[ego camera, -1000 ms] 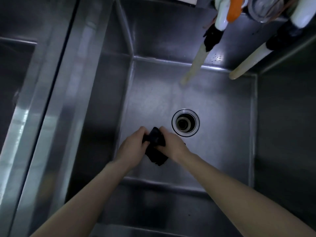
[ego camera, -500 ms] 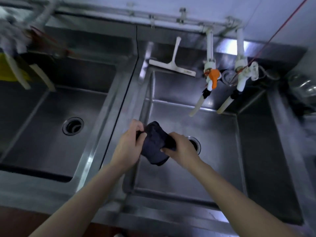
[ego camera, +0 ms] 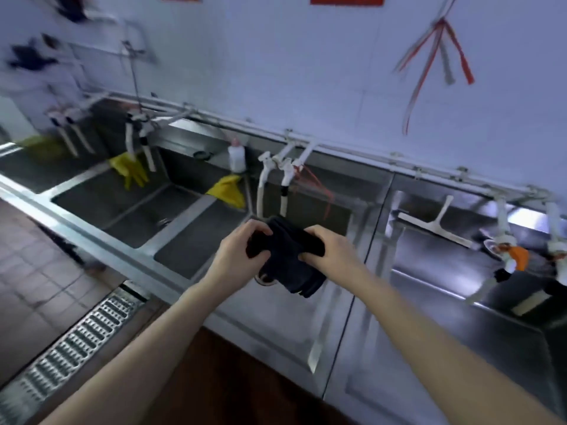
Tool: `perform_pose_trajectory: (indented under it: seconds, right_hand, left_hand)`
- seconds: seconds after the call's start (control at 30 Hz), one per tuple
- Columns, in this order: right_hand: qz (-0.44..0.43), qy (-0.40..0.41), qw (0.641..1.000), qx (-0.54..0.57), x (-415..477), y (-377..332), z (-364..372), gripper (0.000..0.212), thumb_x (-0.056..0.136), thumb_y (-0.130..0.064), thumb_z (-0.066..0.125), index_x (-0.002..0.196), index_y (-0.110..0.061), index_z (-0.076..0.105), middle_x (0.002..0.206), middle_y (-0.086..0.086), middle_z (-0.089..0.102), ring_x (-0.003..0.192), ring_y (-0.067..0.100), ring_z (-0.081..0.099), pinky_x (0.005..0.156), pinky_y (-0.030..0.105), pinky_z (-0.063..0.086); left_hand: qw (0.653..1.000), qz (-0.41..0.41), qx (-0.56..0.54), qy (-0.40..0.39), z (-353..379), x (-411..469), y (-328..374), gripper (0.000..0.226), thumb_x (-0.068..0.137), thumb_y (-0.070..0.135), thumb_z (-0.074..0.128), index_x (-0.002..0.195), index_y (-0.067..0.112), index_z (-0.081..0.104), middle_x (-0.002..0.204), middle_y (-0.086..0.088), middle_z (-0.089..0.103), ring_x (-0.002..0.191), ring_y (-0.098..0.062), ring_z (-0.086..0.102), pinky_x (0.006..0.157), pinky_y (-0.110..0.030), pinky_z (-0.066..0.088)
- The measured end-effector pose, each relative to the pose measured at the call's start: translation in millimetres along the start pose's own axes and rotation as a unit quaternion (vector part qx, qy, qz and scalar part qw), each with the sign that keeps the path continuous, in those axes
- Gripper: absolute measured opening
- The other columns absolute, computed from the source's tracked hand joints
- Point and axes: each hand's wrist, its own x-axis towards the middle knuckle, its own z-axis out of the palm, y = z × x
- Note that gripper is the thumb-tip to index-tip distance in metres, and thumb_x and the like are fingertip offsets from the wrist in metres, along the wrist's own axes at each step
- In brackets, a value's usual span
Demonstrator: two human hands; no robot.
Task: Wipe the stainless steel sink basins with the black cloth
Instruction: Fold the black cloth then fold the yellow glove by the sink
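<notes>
A bunched black cloth (ego camera: 287,256) hangs in the air in front of me, above a steel sink basin (ego camera: 310,314) whose drain peeks out under it. My left hand (ego camera: 242,256) grips the cloth's left end and my right hand (ego camera: 333,253) grips its right end. A long row of stainless steel basins runs from far left to right, including the basin with the orange-handled tap (ego camera: 518,257) at the right.
White taps (ego camera: 285,176) and pipes line the wall behind the basins. Yellow gloves (ego camera: 130,168), a yellow cloth (ego camera: 228,191), a white bottle (ego camera: 237,157) and a white squeegee (ego camera: 435,223) sit along the back. A floor drain grate (ego camera: 70,354) lies lower left.
The cloth and both hands have lifted out of the right basin. My view has swung up and left, now showing the whole row of sinks, the wall and the floor.
</notes>
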Motion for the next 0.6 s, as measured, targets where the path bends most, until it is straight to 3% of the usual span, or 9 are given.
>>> perform_pose_trajectory:
  seconds: [0.17,0.27,0.33,0.47,0.6]
  right_hand:
    - [-0.086,-0.034,0.996,0.002,68.0,-75.2,48.6,0.034,0.083,-0.02,0.07,0.114,-0.021,0.057,0.108,-0.002,0.062,0.099,0.015,0.059,0.084,0.033,0.048]
    - [-0.132,-0.053,0.99,-0.012,113.7,-113.5,78.0,0.034,0.082,-0.02,0.069,0.114,-0.02,0.057,0.106,-0.002,0.061,0.098,0.016,0.057,0.084,0.033,0.046]
    - [-0.157,-0.063,0.985,-0.022,146.6,-135.5,98.7,0.035,0.082,-0.02,0.069,0.114,-0.02,0.058,0.105,-0.002,0.061,0.098,0.015,0.057,0.083,0.032,0.045]
    - [-0.197,-0.092,0.976,-0.029,217.5,-178.9,142.0,0.033,0.082,-0.02,0.069,0.113,-0.019,0.057,0.101,-0.005,0.059,0.096,0.014,0.057,0.079,0.027,0.042]
    - [-0.232,-0.116,0.966,-0.021,294.3,-219.0,187.5,0.033,0.082,-0.023,0.069,0.113,-0.02,0.058,0.099,-0.007,0.059,0.093,0.01,0.055,0.075,0.024,0.04]
  left_hand:
    - [0.997,0.002,0.052,0.052,-97.3,5.3,-41.7,0.044,0.071,0.003,0.068,0.102,0.031,0.054,0.1,0.009,0.059,0.091,0.002,0.053,0.075,-0.011,0.042]
    - [0.993,-0.015,0.06,0.096,-143.9,14.1,-69.5,0.044,0.07,-0.001,0.066,0.103,0.026,0.057,0.101,0.006,0.061,0.093,-0.006,0.055,0.076,-0.009,0.039]
    - [0.99,-0.033,0.067,0.117,-173.8,22.3,-92.6,0.044,0.072,0.0,0.066,0.104,0.028,0.057,0.102,0.007,0.061,0.095,-0.009,0.056,0.078,-0.013,0.041]
    - [0.984,-0.053,0.074,0.15,-235.3,39.4,-139.4,0.046,0.073,0.001,0.067,0.106,0.032,0.058,0.106,0.009,0.062,0.099,-0.01,0.058,0.086,-0.032,0.049]
    - [0.977,-0.075,0.104,0.17,-298.5,73.8,-191.5,0.05,0.072,0.001,0.066,0.107,0.036,0.057,0.107,0.009,0.062,0.101,-0.011,0.058,0.089,-0.039,0.049]
